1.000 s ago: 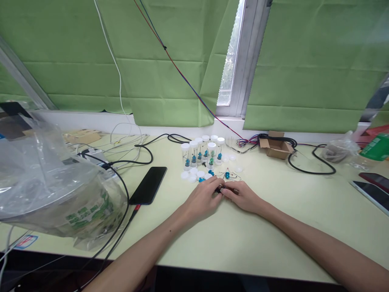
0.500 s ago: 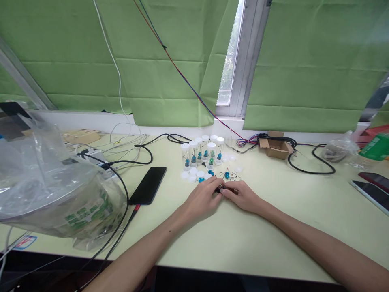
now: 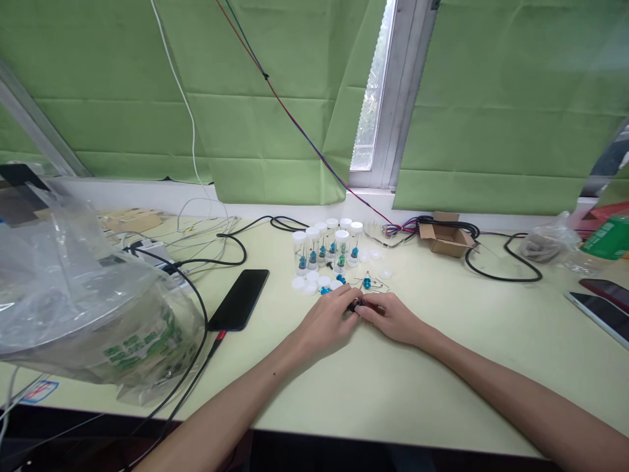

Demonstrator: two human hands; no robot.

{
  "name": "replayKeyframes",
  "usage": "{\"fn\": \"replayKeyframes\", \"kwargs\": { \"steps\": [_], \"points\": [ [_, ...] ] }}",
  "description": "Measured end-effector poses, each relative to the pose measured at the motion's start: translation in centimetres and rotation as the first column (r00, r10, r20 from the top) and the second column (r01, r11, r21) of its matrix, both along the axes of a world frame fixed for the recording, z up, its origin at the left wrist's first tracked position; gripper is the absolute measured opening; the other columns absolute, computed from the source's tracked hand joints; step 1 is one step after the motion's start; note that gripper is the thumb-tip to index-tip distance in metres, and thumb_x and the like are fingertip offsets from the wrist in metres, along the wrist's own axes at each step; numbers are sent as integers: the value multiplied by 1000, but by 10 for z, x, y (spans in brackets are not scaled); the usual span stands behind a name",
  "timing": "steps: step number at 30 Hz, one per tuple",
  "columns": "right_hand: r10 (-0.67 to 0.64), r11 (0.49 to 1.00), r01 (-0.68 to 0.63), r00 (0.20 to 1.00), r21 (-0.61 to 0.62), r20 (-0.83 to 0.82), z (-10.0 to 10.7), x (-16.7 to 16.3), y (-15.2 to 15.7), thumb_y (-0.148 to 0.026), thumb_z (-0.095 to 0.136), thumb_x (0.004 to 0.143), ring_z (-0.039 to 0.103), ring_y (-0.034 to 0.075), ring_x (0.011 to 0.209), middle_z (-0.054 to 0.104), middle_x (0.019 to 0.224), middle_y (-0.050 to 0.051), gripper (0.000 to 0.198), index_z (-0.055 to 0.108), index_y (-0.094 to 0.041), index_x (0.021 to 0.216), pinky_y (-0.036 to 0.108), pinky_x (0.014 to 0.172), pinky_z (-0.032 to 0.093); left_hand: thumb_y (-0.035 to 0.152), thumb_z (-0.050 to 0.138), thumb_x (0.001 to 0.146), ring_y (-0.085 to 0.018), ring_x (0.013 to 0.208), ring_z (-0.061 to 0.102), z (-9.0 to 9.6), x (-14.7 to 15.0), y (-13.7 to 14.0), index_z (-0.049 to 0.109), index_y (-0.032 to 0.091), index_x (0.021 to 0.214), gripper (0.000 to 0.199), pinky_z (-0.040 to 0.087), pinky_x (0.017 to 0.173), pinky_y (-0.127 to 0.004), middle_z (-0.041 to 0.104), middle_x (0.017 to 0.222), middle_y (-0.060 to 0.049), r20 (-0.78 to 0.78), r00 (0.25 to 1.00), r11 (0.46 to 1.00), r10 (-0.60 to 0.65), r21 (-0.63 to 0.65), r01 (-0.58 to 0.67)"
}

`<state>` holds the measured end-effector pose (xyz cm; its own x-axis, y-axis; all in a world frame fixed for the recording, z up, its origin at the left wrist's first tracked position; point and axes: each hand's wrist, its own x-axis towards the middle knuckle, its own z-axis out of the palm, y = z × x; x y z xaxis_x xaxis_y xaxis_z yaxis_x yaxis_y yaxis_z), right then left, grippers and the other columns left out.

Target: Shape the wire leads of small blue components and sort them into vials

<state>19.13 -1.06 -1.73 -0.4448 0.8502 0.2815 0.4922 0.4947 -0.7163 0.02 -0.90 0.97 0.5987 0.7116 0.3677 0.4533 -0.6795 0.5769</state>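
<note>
My left hand [image 3: 332,316] and my right hand [image 3: 392,315] meet over the table, fingers closed on a small dark part [image 3: 354,304] with a shiny bit. My fingers cover most of it, so its kind is unclear. Just beyond stand several clear tubes [image 3: 301,251] with white caps and blue or green pieces on thin wires inside. Loose white caps [image 3: 310,288] lie in front of the tubes, left of my fingertips. A blue piece [image 3: 367,283] with thin wire leads rests just past my right fingers, and another blue piece [image 3: 325,290] lies near my left knuckles.
A black phone [image 3: 239,300] with a plugged-in cable lies to the left, beside a large plastic bag [image 3: 142,347]. An open cardboard box [image 3: 445,238] sits at the back right among black cables. Farther right are a bottle [image 3: 602,242] and two more phones [image 3: 602,316].
Both hands stay in almost the same place. The small dark part between my fingertips has turned slightly.
</note>
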Motion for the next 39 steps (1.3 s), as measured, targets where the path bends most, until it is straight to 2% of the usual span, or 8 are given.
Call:
{"fn": "replayKeyframes", "kwargs": {
  "steps": [13, 39],
  "points": [
    [1, 1000, -1, 1000, 4, 14, 1, 0, 0, -30, 48, 96, 42, 12, 61, 48, 65, -4, 24, 55, -19, 76, 25, 59, 33, 16, 47, 89, -16, 82, 56, 1, -1, -2, 60, 23, 99, 18, 42, 69, -27, 61, 96, -1, -33, 999, 1000, 4, -7, -4],
    [0, 1000, 0, 999, 16, 33, 3, -1, -2, -29, 49, 95, 44, 12, 62, 52, 66, -4, 22, 58, -19, 78, 24, 59, 34, 16, 47, 88, -16, 81, 56, 2, -2, -1, 59, 23, 97, 17, 42, 66, -27, 61, 95, -2, -73, 997, 1000, 15, 14, -14]
  ]
}}
